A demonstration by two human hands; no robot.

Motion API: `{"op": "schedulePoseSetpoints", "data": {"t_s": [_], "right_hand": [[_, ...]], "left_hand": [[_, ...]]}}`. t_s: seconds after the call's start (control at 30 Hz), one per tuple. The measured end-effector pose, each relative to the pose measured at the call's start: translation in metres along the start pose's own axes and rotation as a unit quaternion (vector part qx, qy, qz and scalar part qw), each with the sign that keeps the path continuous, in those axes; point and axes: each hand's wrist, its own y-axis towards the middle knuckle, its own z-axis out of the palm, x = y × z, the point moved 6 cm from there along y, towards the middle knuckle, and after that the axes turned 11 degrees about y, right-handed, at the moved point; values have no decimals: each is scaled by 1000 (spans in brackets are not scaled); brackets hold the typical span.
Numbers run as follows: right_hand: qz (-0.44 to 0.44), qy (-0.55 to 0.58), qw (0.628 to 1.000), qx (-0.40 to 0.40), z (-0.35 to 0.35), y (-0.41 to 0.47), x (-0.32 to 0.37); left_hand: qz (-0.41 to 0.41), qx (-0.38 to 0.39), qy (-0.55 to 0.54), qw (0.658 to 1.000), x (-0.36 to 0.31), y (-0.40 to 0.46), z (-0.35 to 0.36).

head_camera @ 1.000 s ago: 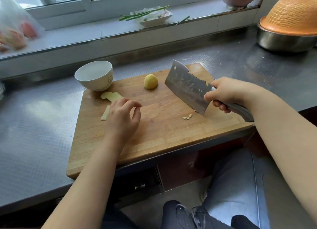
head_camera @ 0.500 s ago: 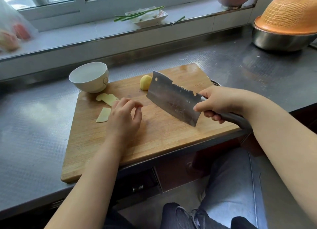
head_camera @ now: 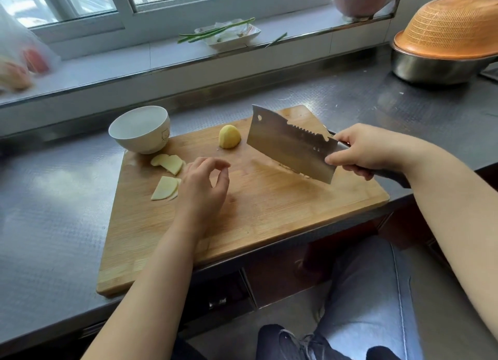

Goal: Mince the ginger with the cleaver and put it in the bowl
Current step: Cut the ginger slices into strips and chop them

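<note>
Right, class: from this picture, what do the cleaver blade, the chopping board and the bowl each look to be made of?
Cleaver: probably steel, since the blade is grey and reflects light.
Chopping board: wood or bamboo, going by the tan glued strips with visible grain.
Bowl: likely glazed ceramic, white, smooth and slightly glossy; it could be plastic.

Raised steel cleaver (head_camera: 289, 144); yellow ginger chunk (head_camera: 229, 136) and slices (head_camera: 168, 163) beside the white bowl (head_camera: 140, 129).

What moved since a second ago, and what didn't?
The right hand swung the cleaver to the left across the cutting board, over the spot where a few small ginger bits lay, and kept its grip on the handle. The left hand stayed curled beside the ginger slices, holding nothing. The bowl and the ginger chunk did not move.
</note>
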Motion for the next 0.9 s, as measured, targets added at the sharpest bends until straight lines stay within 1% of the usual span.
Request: {"op": "schedulePoseSetpoints", "data": {"t_s": [0.03, 0.1, 0.17, 0.2, 0.23, 0.3, 0.37, 0.4, 0.43, 0.47, 0.5, 0.53, 0.57, 0.6, 0.67, 0.73, 0.83, 0.9], "right_hand": [[-19, -2, 1000, -14, 0, -3, 2], [-67, -10, 996, -53, -1, -14, 10], [-112, -11, 990, -89, -1, -26, 19], [-129, -11, 986, -102, 0, -31, 21], [-139, -21, 984, -112, 3, -36, 21], [-142, -66, 980, -122, 11, -40, 17], [-129, -107, 978, -125, 22, -42, 10], [-123, -119, 977, -128, 28, -42, 6], [-119, -129, 975, -133, 34, -41, 3], [-118, -138, 973, -139, 39, -41, 0], [-118, -147, 971, -144, 44, -40, -2], [-120, -155, 969, -149, 49, -40, -3], [-122, -159, 967, -155, 52, -40, -4], [-123, -161, 966, -160, 54, -41, -3], [-123, -171, 964, -160, 58, -43, -3], [-122, -191, 961, -159, 60, -44, -2], [-117, -210, 956, -169, 61, -45, -6], [-108, -212, 955, -177, 59, -47, -11]], "left_hand": [[-8, -10, -25, 1000, -1, 1, -3], [-50, -40, -117, 991, -5, 3, -14], [-86, -86, -226, 967, -9, 5, -29], [-88, -111, -259, 955, -13, 7, -37], [-80, -135, -275, 949, -17, 9, -44], [-47, -182, -262, 946, -26, 15, -59], [7, -202, -189, 961, -38, 21, -67], [49, -180, -129, 974, -49, 24, -66], [97, -128, -57, 985, -63, 27, -59], [145, -48, 28, 988, -76, 26, -46], [184, 40, 117, 975, -86, 23, -28], [217, 105, 195, 951, -93, 18, -13], [248, 151, 257, 922, -98, 15, 0], [274, 181, 302, 895, -101, 12, 11], [307, 216, 352, 857, -104, 10, 29], [322, 233, 386, 833, -104, 14, 40], [320, 254, 436, 802, -100, 23, 48], [306, 263, 460, 791, -97, 32, 48]]}}
